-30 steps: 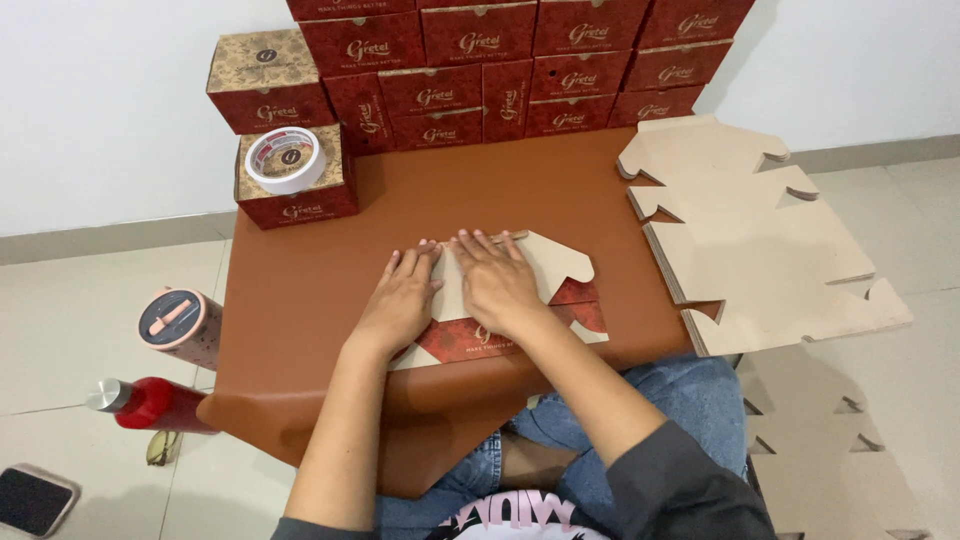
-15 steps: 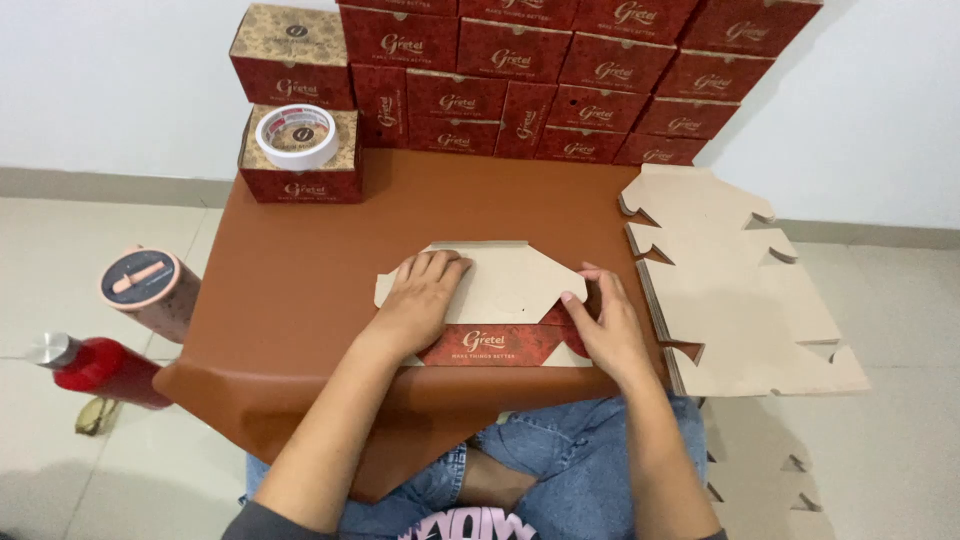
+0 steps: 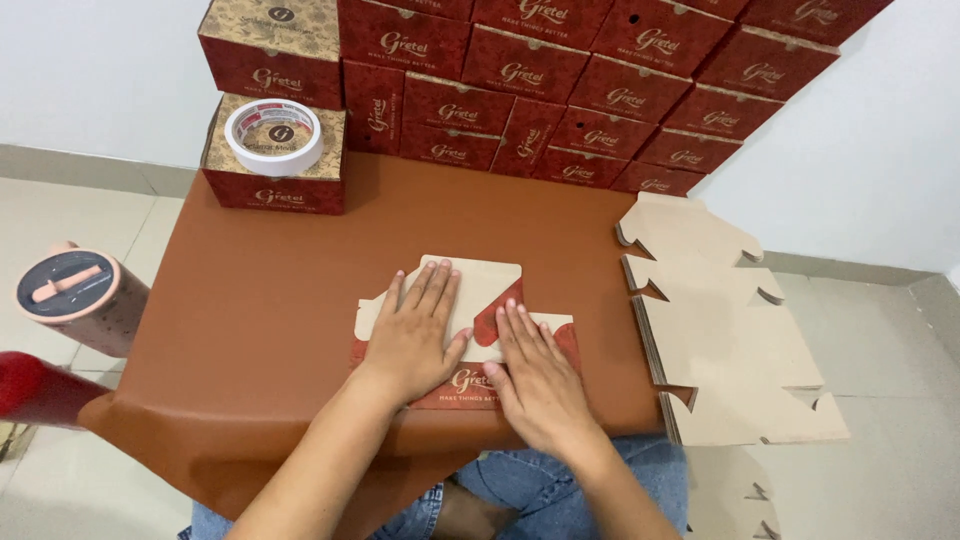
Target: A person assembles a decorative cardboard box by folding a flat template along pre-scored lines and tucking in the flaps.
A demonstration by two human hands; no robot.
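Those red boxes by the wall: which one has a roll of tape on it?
The lone low box at the stack's left end, nearest the table's left edge; a white tape roll sits on its tan lid.

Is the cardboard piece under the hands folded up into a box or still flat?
Flat. The cardboard piece lies pressed on the brown table under the left hand and right hand, with one flap folded over.

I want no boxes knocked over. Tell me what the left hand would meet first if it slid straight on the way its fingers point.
The left hand lies flat on the folded cardboard, fingers pointing away and slightly right. Past the cardboard's far edge comes bare brown table, then probably the stack of red boxes by the wall.
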